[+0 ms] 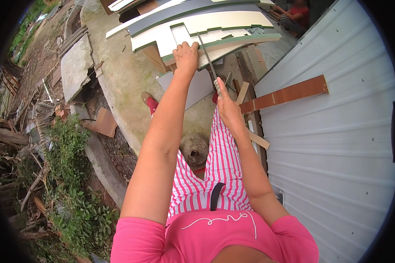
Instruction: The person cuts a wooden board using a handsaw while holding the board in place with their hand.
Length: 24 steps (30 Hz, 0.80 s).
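My left hand point(186, 57) grips the near edge of a cream board with a green edge point(232, 42), its fingers curled over the top. In my right hand point(226, 103) is the pale handle of a long, thin-bladed tool point(207, 55), possibly a saw. The blade points away from me and crosses the board's edge just right of my left hand. Whether it has teeth is too small to tell. Behind that board lies another cream board point(156, 40) with cut-out notches, and a grey strip point(184, 22) beyond it.
A corrugated metal wall point(324, 131) rises close on my right, with a brown plank point(289, 94) beside it. Another person point(297, 15) sits at the far right. A round, dirty object point(194, 149) stands between my legs. Plants point(70, 171) and a concrete kerb point(101, 162) run along the left.
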### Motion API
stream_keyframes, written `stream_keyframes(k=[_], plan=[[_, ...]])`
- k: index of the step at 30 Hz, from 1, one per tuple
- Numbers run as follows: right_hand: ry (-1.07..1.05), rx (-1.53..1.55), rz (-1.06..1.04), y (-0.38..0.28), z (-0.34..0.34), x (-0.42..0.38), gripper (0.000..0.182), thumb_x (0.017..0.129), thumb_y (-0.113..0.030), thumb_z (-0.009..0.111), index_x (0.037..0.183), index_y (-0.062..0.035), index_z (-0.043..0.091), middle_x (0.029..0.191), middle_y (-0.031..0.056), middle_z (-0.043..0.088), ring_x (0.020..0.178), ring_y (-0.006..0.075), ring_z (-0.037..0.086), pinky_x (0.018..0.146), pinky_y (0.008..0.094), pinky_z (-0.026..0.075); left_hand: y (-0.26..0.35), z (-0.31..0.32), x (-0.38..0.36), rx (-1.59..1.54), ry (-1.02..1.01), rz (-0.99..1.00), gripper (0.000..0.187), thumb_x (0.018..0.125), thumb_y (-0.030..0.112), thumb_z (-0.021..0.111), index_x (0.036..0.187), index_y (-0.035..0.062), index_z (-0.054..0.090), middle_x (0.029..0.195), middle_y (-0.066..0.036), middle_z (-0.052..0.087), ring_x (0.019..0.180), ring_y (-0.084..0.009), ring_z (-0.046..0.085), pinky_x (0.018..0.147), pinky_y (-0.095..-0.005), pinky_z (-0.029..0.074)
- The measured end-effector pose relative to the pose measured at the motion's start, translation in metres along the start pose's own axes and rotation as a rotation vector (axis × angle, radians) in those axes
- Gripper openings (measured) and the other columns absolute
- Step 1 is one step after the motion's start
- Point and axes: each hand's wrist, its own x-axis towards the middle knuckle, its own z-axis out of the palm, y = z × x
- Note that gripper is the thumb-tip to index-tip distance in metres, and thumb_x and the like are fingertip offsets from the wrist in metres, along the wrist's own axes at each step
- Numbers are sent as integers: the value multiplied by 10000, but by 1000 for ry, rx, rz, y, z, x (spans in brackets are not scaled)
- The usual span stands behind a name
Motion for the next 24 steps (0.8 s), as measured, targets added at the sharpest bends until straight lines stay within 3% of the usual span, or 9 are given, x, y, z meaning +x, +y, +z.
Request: stream_keyframes(k=[15,22,24], plan=[[29,18,-7,-1,3,12,579,947,-156,380,1459,-258,130,766,272,597,746,433,607,697,506,435,2,-3,4,20,-77,-33,168,832,80,490,968,111,584,962,-135,543,926,-294,531,793,-426,391],[27,7,-21,0,4,-1,580,947,-151,375,1462,-257,130,759,267,594,734,432,601,694,495,428,-2,0,5,14,-69,-3,166,825,85,495,964,104,583,948,-130,545,914,-289,531,783,-419,388],[15,16,13,-8,-1,11,590,923,-121,404,1446,-248,162,806,293,608,782,458,593,732,530,438,-2,1,4,13,-57,-3,166,824,87,495,962,103,586,944,-131,547,912,-289,531,783,-420,388]])
